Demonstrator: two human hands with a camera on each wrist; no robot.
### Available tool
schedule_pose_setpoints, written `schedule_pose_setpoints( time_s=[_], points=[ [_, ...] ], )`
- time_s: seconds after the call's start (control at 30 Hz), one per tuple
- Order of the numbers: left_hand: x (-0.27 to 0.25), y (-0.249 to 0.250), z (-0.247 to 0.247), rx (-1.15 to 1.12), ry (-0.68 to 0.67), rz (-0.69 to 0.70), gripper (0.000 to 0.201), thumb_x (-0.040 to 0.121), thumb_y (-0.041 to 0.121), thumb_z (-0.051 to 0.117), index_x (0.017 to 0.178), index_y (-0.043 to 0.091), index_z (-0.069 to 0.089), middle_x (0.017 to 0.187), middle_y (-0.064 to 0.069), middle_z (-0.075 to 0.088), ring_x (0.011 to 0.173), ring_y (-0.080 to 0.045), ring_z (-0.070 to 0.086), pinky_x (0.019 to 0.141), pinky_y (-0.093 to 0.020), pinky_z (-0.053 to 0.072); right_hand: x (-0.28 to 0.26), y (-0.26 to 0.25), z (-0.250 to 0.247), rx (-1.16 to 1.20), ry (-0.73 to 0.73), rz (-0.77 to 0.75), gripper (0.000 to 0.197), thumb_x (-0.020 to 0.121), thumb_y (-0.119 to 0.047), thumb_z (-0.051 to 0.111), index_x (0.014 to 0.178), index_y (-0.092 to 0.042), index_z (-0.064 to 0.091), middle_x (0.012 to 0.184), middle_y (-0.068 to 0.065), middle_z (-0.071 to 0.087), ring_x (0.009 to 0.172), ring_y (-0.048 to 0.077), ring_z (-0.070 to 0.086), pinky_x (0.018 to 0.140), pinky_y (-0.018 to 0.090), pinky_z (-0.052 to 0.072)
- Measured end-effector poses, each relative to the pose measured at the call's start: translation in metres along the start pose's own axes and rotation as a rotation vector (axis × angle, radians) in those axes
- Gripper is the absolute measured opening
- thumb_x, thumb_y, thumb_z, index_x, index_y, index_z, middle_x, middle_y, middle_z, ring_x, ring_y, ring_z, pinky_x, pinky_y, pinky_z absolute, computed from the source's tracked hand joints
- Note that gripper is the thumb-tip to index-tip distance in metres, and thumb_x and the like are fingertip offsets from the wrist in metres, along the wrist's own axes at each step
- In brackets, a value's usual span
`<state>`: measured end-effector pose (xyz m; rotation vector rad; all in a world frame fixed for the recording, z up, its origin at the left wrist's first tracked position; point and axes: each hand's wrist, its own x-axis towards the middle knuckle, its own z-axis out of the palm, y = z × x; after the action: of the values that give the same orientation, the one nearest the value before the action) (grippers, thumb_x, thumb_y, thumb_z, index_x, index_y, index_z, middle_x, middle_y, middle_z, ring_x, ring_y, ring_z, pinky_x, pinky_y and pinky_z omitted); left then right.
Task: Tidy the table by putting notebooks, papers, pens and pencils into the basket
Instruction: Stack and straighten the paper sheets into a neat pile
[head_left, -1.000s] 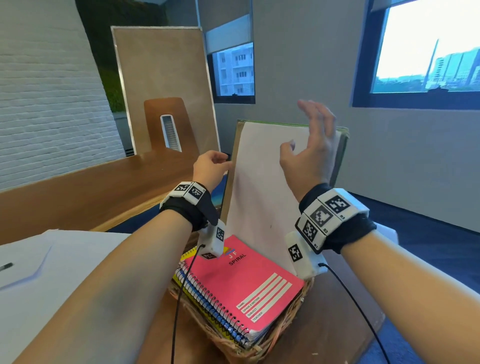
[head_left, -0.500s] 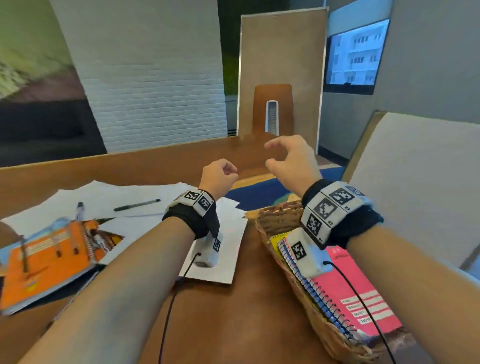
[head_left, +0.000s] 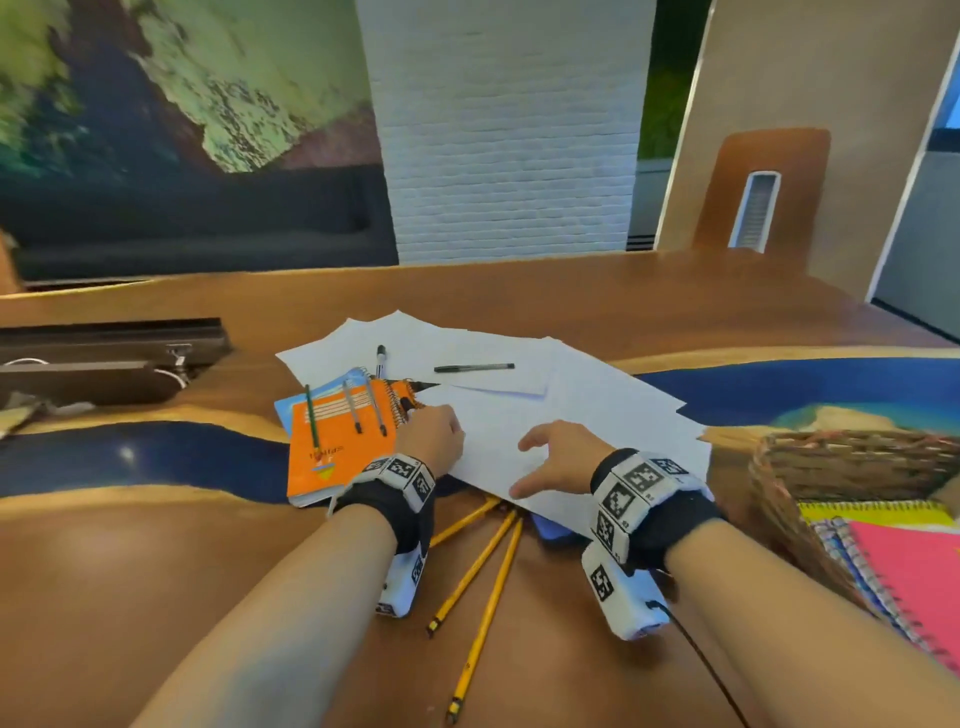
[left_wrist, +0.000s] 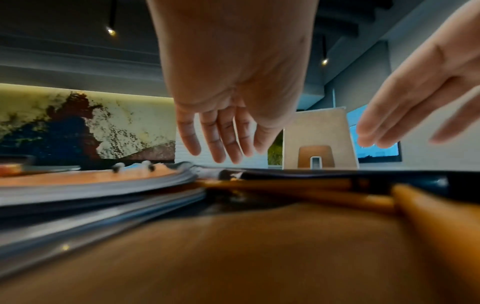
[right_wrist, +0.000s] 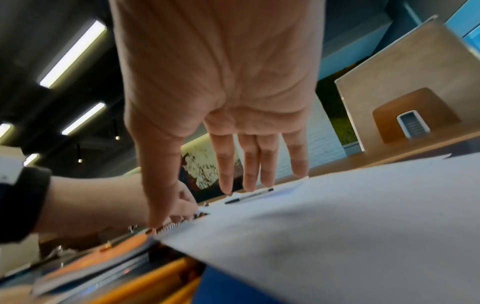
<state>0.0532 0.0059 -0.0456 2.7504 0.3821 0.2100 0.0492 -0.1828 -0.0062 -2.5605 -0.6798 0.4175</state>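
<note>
Nearest, at 6 o'clock, three pencils (head_left: 483, 566) are seen; beyond, both the left hand (head_left: 434, 439) and right hand (head_left: 558, 460) are held open, empty, over loose papers (head_left: 582, 410), judged thin and floppy, best pinched at an edge; the basket (head_left: 852, 462) is at 3 o'clock

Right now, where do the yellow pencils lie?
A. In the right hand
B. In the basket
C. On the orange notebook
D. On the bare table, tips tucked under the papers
D: the yellow pencils lie on the wooden table, their far ends under the papers.
</note>
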Motion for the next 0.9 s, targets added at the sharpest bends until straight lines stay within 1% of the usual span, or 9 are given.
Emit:
schedule_pose_setpoints(
  time_s=[0.1,0.17,0.27,0.4,0.47,0.5,0.57,0.73,0.9],
  points=[
    [0.001,-0.014,0.000,0.111,-0.087,-0.010,0.037,0.097,0.040,0.043,0.113,0.010,0.058,0.134,-0.018,0.049,0.111,-0.027,0.056,0.092,-0.037,0.047,0.015,0.001,0.017,-0.086,-0.094,0.024,0.090,0.069,-0.040,0.080,0.143,-0.016,0.033,0.147,0.005,0.034,0.135,0.022,0.034,0.110,0.033,0.032],
    [0.003,-0.017,0.002,0.188,-0.084,0.010,0.048,0.095,0.051,0.041,0.118,0.011,0.056,0.133,-0.014,0.050,0.112,-0.027,0.054,0.092,-0.036,0.048,0.023,0.004,0.025,-0.181,-0.132,0.045,0.100,0.066,-0.044,0.080,0.145,-0.016,0.027,0.148,0.006,0.031,0.136,0.024,0.032,0.111,0.039,0.031],
    [0.006,-0.016,0.005,0.297,-0.049,0.048,0.060,0.093,0.059,0.038,0.127,0.011,0.051,0.129,-0.011,0.054,0.121,-0.027,0.049,0.098,-0.040,0.044,0.030,0.010,0.031,-0.203,-0.103,0.053,0.091,0.069,-0.039,0.078,0.142,-0.014,0.030,0.145,0.008,0.032,0.133,0.026,0.035,0.109,0.042,0.033],
    [0.008,-0.015,0.007,0.319,-0.067,0.071,0.053,0.096,0.050,0.039,0.133,0.012,0.044,0.128,-0.012,0.055,0.123,-0.029,0.046,0.103,-0.043,0.035,0.029,0.016,0.030,-0.218,-0.118,0.020,0.071,0.083,-0.031,0.065,0.143,-0.015,0.031,0.148,0.007,0.030,0.136,0.024,0.030,0.113,0.036,0.025],
    [0.006,-0.012,0.006,0.301,-0.068,0.110,0.043,0.099,0.041,0.036,0.130,0.012,0.046,0.124,-0.013,0.058,0.121,-0.032,0.047,0.103,-0.044,0.033,0.030,0.016,0.023,-0.182,-0.082,-0.026,0.035,0.093,-0.024,0.050,0.126,-0.012,0.052,0.137,0.010,0.045,0.127,0.023,0.041,0.102,0.026,0.031],
    [0.005,-0.009,0.005,0.302,-0.057,0.138,0.037,0.101,0.034,0.034,0.128,0.012,0.047,0.120,-0.014,0.060,0.118,-0.033,0.049,0.102,-0.044,0.033,0.030,0.016,0.020,-0.161,-0.049,-0.056,0.022,0.097,-0.023,0.044,0.103,-0.011,0.061,0.122,0.013,0.055,0.112,0.024,0.048,0.089,0.026,0.034],
    [0.003,-0.006,0.003,0.287,-0.004,0.173,0.028,0.099,0.016,0.034,0.122,0.011,0.048,0.114,-0.013,0.062,0.112,-0.033,0.052,0.097,-0.043,0.035,0.032,0.014,0.013,-0.180,0.033,-0.073,0.031,0.100,-0.022,0.037,0.075,-0.012,0.053,0.097,0.015,0.058,0.090,0.023,0.050,0.073,0.027,0.033],
    [0.002,-0.009,-0.004,0.030,0.204,0.111,0.045,0.094,0.007,0.037,0.139,0.011,0.037,0.129,-0.012,0.051,0.121,-0.029,0.044,0.100,-0.041,0.034,0.031,0.018,-0.007,-0.232,0.353,-0.012,0.029,0.098,-0.014,0.034,0.118,-0.016,0.055,0.109,0.017,0.062,0.097,0.034,0.058,0.079,0.037,0.045],
    [0.005,-0.010,0.002,0.006,0.254,0.077,0.046,0.098,0.025,0.043,0.140,0.011,0.033,0.133,-0.009,0.049,0.124,-0.025,0.043,0.104,-0.040,0.036,0.023,0.016,-0.029,-0.075,0.710,-0.032,0.035,0.094,-0.008,0.035,0.124,-0.017,0.050,0.102,0.017,0.062,0.092,0.037,0.057,0.068,0.037,0.038]
  ],
)
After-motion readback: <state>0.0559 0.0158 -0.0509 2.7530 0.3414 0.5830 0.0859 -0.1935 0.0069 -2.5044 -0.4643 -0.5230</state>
